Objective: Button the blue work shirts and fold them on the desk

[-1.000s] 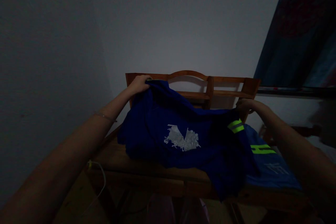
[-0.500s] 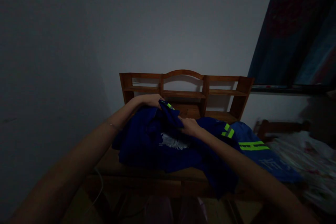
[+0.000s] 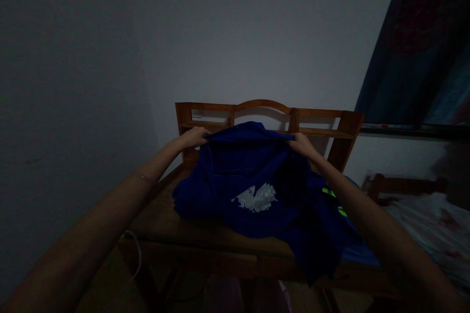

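A blue work jacket (image 3: 220,200) lies spread on the wooden desk, its upper edge lifted between my two hands. My left hand (image 3: 196,137) is closed on that edge at the left. On the right, my right hand (image 3: 301,145) grips the other end, so the cloth stretches in a raised fold between them. Pale lettering or a print (image 3: 257,199) shows on the lower part of the blue cloth, too dim to read. Yellow-green reflective strips (image 3: 328,191) show beside my right forearm.
The wooden desk (image 3: 165,225) carries a shelf unit (image 3: 264,104) along its back, against the wall. A white cable (image 3: 138,254) hangs at the front left. To the right lies light patterned bedding (image 3: 436,220) by a wooden bed frame (image 3: 407,184), below a dark curtain (image 3: 414,49).
My hands have moved apart, left hand leftward and right hand to the right and up. The bunched cloth between them is now lifted and stretched wide.
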Motion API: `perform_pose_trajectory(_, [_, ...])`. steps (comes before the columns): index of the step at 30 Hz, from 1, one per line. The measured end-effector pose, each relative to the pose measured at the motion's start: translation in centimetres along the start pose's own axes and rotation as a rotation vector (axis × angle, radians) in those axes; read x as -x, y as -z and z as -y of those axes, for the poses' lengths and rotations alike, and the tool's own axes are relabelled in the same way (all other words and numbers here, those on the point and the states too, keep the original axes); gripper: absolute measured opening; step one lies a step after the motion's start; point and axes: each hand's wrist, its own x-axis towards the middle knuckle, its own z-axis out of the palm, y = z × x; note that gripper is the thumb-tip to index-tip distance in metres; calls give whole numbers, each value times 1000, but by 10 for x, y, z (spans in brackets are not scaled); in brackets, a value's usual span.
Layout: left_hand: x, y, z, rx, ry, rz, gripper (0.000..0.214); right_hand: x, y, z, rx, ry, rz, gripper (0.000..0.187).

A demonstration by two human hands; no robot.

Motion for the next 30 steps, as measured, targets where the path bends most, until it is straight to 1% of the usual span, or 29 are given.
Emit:
perform_pose_trajectory(1, [1,-2,-6,62,-16,32,45,3,0,2,-2,-20,-2,34])
perform_pose_trajectory(2, [3,-5,-15,118,-43,50,56,6,0,6,9,-32,-15,37])
perform_pose_trajectory(3, [5,-9,-28,168,-84,32,70,10,-1,12,31,-32,-35,38])
perform_pose_trajectory(4, [7,-13,-44,210,-132,-40,87,13,-1,21,55,-11,-53,37])
perform_pose_trajectory(5, [8,-18,-62,239,-187,-137,100,16,-1,32,74,28,-64,34])
perform_pose_trajectory(6, [7,-23,-80,250,-249,-238,108,19,0,45,86,80,-65,30])
perform_pose_trajectory(7, [6,-27,-98,244,-303,-308,112,22,1,57,90,135,-59,26])
perform_pose_trajectory(8, [4,-30,-113,231,-338,-333,111,23,3,69,87,194,-53,24])
perform_pose_trajectory(9, [1,-31,-125,213,-354,-325,101,24,6,79,80,250,-49,22])
perform_pose_trajectory(10, [-2,-32,-133,190,-350,-289,85,24,9,87,72,300,-47,21])
perform_pose_trajectory(12, [-6,-29,-141,127,-301,-214,44,23,15,91,65,366,-26,25])
perform_pose_trajectory(13, [-6,-26,-141,81,-265,-207,33,22,16,87,80,373,3,30])
perform_pose_trajectory(14, [-6,-22,-139,28,-227,-224,31,21,17,79,117,358,39,37])
perform_pose_trajectory(15, [-4,-18,-135,-27,-186,-259,32,21,15,68,177,318,77,43])
perform_pose_trajectory(16, [-1,-13,-131,-77,-142,-299,34,22,13,55,251,247,115,45])
perform_pose_trajectory(18, [6,-4,-120,-158,-56,-362,40,27,5,26,387,62,174,39])
perform_pose_trajectory(20, [14,3,-109,-211,30,-404,44,34,-2,-1,438,-81,204,31])
perform_pose_trajectory(21, [17,6,-102,-230,71,-424,46,38,-5,-12,435,-120,211,29])
perform_pose_trajectory(23, [21,9,-90,-252,144,-465,52,46,-10,-28,409,-135,214,28])
perform_pose_trajectory(26, [23,6,-75,-243,212,-491,61,54,-20,-32,349,-107,218,29])
perform_pose_trajectory(30, [21,-2,-65,-186,233,-487,69,57,-46,-15,206,-50,192,32])
